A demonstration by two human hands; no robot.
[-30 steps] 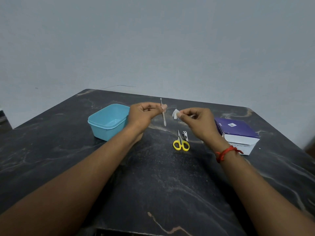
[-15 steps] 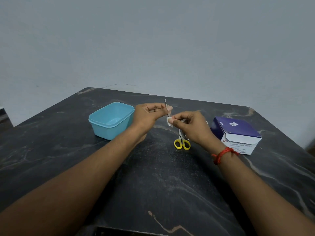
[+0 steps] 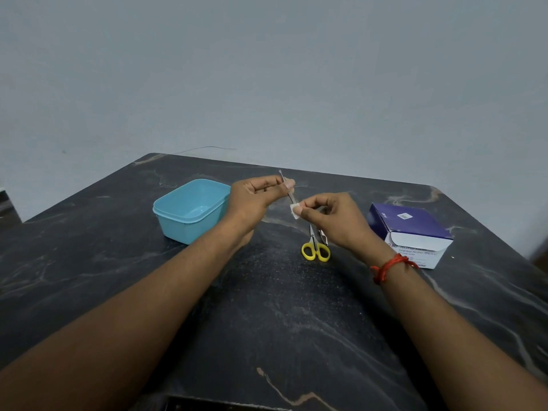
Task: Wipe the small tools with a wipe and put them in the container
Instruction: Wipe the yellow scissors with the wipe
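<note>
My left hand (image 3: 255, 197) pinches a thin metal tool (image 3: 287, 189) near its upper end, holding it above the dark table. My right hand (image 3: 332, 218) grips a small white wipe (image 3: 295, 209) folded around the tool's lower end. A light blue open container (image 3: 189, 210) stands on the table just left of my left hand. Small scissors with yellow handles (image 3: 315, 247) lie on the table below my right hand, with a small metal clipper (image 3: 323, 238) beside them, partly hidden by the hand.
A purple and white box of alcohol swabs (image 3: 410, 232) stands at the right, its flap open. The dark marble table (image 3: 267, 321) ends at a grey wall behind. A red thread bracelet (image 3: 388, 266) circles my right wrist.
My right hand brought the wipe from apart onto the tool, then slid it down toward the tool's lower end. My left hand stayed nearly in place, holding the tool.
</note>
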